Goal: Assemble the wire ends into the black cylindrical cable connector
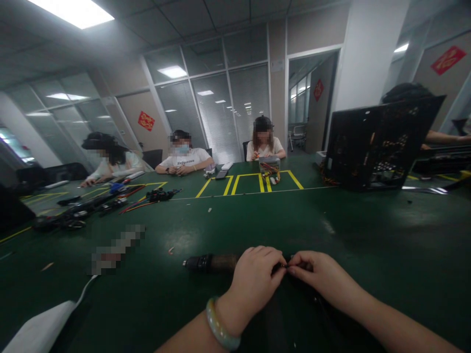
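My left hand (257,272), with a pale bangle (221,326) on its wrist, is closed in a pinch. Its fingertips meet those of my right hand (318,272), also pinched, around something small and dark that I cannot make out. Beneath and beyond my left hand lies an electric screwdriver (217,263), its dark tip pointing left and its rear end hidden by the hand. A dark cable or strip seems to run below my right hand, too dim to tell.
The green table (176,304) bears a black computer case (379,144) at right, cables (158,194) at far left and a power supply with wires (271,169) at the back. A white box (40,326) lies front left. Several people sit across the table.
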A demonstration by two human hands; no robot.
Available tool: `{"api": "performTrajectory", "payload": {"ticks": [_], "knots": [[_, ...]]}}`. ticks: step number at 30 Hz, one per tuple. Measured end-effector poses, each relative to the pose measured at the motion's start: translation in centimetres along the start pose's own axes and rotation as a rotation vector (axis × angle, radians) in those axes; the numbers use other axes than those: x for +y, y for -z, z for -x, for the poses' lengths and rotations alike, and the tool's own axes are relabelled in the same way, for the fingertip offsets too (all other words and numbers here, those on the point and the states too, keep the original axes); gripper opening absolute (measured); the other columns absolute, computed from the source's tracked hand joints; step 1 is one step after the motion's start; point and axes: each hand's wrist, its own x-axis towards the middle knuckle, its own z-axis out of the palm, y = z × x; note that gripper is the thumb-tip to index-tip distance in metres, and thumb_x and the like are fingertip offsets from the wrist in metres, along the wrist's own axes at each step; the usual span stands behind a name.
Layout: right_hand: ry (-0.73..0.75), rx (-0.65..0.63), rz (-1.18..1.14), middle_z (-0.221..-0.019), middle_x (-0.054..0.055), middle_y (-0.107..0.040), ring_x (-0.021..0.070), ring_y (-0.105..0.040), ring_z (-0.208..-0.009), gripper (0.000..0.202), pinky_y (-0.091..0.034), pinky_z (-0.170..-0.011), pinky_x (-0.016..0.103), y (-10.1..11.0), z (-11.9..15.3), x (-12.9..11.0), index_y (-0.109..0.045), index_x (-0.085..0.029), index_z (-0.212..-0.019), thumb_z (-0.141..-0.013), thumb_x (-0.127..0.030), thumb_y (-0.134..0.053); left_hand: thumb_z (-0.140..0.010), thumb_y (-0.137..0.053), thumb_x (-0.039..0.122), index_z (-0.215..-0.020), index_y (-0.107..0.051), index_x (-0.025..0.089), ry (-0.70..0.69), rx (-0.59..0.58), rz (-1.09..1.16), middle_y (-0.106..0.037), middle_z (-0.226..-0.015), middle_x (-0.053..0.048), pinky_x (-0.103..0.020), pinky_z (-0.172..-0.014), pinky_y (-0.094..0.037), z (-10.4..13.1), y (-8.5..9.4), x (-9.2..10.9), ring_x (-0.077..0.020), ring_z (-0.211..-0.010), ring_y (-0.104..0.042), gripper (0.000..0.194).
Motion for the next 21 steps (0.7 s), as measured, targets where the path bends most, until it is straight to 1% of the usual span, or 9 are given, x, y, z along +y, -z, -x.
{"api": "performTrajectory", "payload": {"ticks": [8, 14, 21], "knots": [[-0.012, -0.021, -0.012, -0.084, 0.001, -0.072, 0.0191, -0.066, -0.078, 0.014, -0.046, -0.067, 0.026, 0.12, 0.18, -0.61, -0.07, -0.022, -0.089, -0.087, -0.032, -0.061, -0.083, -0.065, 0.019, -0.091, -0.063, 0.024, 0.013, 0.011, 0.0, -0.067, -0.099, 0.002, -0.038, -0.086, -0.043, 0.04, -0.05, -0.02, -0.0204, -0.094, -0.06, 0.01], [-0.008, 0.012, 0.022, -0.081, 0.001, -0.072, 0.0186, -0.066, -0.075, 0.013, -0.045, -0.066, 0.025, 0.09, 0.29, -0.61, -0.069, -0.022, -0.085, -0.087, -0.031, -0.059, -0.084, -0.065, 0.022, -0.091, -0.063, 0.025, 0.007, 0.001, -0.024, -0.067, -0.098, 0.002, -0.037, -0.086, -0.044, 0.05, 0.05, 0.09, -0.0196, -0.095, -0.06, 0.009], [-0.003, 0.02, 0.039, -0.079, 0.0, -0.071, 0.0185, -0.065, -0.075, 0.013, -0.045, -0.066, 0.025, 0.07, 0.25, -0.6, -0.069, -0.022, -0.083, -0.087, -0.03, -0.059, -0.085, -0.063, 0.023, -0.092, -0.064, 0.024, 0.002, -0.008, -0.032, -0.067, -0.097, 0.0, -0.036, -0.087, -0.044, 0.04, 0.08, 0.1, -0.0204, -0.094, -0.06, 0.007]]}}
